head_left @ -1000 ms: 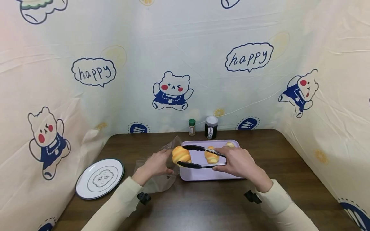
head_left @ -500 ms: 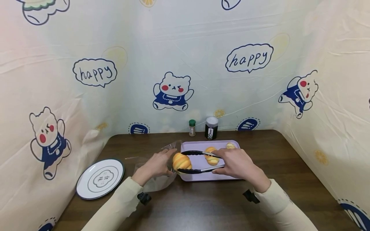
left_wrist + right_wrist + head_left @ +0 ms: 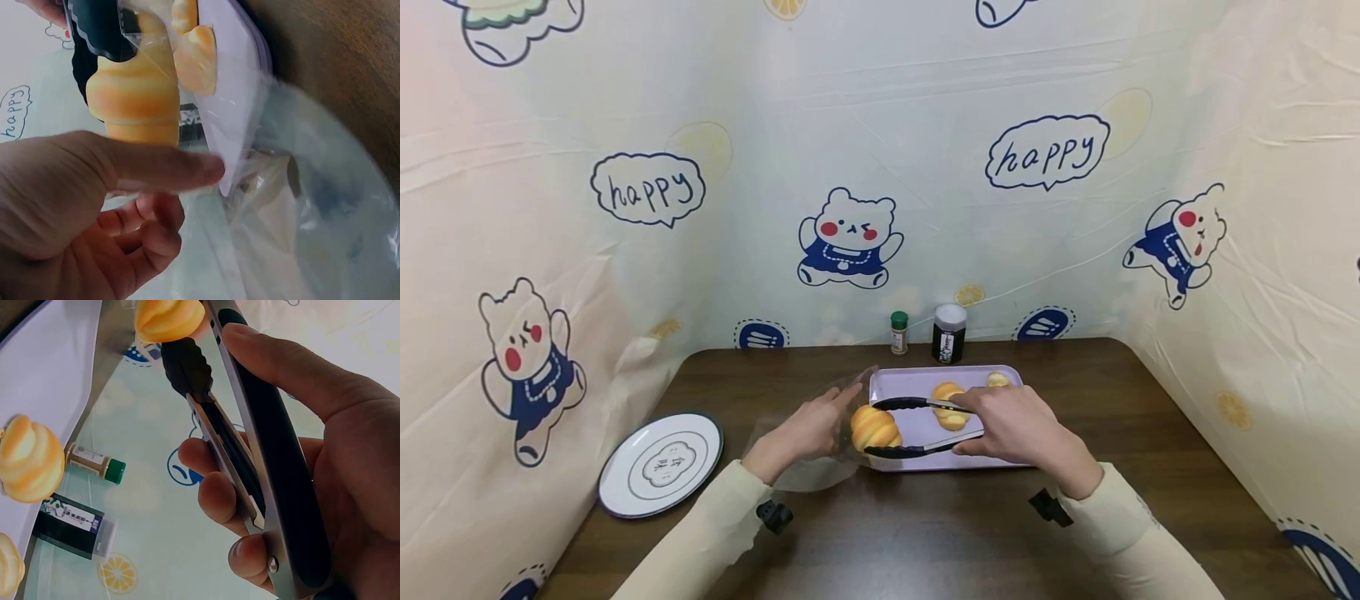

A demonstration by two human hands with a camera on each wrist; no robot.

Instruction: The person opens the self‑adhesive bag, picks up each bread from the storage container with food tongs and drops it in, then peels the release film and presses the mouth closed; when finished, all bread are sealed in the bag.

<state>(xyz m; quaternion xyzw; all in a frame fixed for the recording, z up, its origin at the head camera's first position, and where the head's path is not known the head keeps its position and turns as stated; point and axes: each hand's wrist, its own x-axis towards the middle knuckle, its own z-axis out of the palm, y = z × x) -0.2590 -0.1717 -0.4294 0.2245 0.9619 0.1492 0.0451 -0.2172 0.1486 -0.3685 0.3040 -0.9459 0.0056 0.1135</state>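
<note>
Golden, spiral-ridged bread (image 3: 876, 428) hangs between the person's left hand (image 3: 805, 429) and right hand (image 3: 1015, 425) — close by the left thumb, farther from the right hand; whether the thumb touches it, I cannot tell. Largest is a pale cloth backdrop (image 3: 850, 125) printed with blue-clad bears, behind a dark brown wooden table (image 3: 925, 533). On that lie a lilac rectangular tray (image 3: 917, 429), its left end under the bread, and, well to the left, a round white plate (image 3: 625, 479) with a dark rim. One thin, clear plastic bag (image 3: 816, 477) lies about the left hand, whose thumb stands wide of its loosely bent fingers. Steel tongs (image 3: 281, 462) with black grips and scalloped black tips — gripped by the right hand — clasp the bread from both sides. Smaller are a black, grey-lidded jar (image 3: 949, 337) behind the tray, a second golden roll (image 3: 950, 418) on it, a slim green-capped bottle (image 3: 898, 333) beside the jar, and a pale bun (image 3: 997, 379) on the tray.
</note>
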